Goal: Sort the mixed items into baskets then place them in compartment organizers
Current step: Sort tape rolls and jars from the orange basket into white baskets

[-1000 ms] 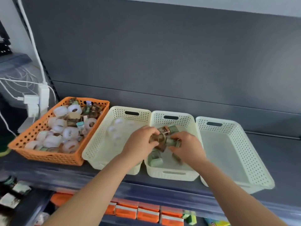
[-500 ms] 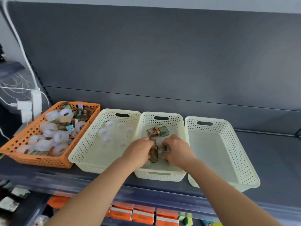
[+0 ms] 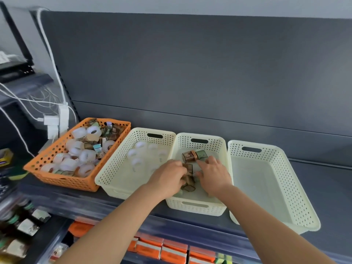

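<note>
The left hand curls its fingers round small brown dispensers in the middle basket. The right hand covers others, grip indeterminate. Judged light, rigid, smooth plastic: pinch each across its flat sides.

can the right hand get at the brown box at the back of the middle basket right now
Probably yes. The brown box lies uncovered at the back of the middle basket, just beyond the right hand. The basket is open on top, and nothing lies over the box.
</note>
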A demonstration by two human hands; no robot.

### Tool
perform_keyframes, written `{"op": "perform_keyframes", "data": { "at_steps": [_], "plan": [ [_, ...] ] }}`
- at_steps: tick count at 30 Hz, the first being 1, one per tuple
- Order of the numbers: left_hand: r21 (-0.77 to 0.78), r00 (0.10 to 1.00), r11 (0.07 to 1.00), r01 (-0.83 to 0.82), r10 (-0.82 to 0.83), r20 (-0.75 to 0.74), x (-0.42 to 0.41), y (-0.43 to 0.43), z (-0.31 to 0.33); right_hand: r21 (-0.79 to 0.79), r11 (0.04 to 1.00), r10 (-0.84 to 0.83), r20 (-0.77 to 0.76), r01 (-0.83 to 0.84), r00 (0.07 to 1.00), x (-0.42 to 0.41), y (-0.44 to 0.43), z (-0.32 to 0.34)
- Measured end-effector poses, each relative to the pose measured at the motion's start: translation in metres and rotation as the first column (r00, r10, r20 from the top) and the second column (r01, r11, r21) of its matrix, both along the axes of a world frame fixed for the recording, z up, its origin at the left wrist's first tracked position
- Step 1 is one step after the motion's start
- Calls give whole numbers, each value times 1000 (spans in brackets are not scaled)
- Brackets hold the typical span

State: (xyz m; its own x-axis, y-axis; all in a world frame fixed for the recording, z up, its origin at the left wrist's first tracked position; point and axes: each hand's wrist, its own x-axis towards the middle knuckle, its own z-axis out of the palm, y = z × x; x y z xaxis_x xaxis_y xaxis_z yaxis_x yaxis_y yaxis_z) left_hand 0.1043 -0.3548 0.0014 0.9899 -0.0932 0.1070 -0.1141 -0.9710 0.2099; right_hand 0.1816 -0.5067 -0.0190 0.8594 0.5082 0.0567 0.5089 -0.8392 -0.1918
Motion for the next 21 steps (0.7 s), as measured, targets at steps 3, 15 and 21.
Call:
{"op": "perform_keyframes", "data": {
  "at_steps": [3,15,21],
  "plan": [
    [95,984,992,-83,66,165,-4,16,9,-2,1000,17,114,-17,993,-2,9,3],
    [266,918,880,-393,359,171,-50,138,34,152,965,194,129,-213,972,-22,108,38],
    [222,873,844,-487,469,134,-81,206,39,172,924,326,113,-341,939,-50,186,48]
  ]
}}
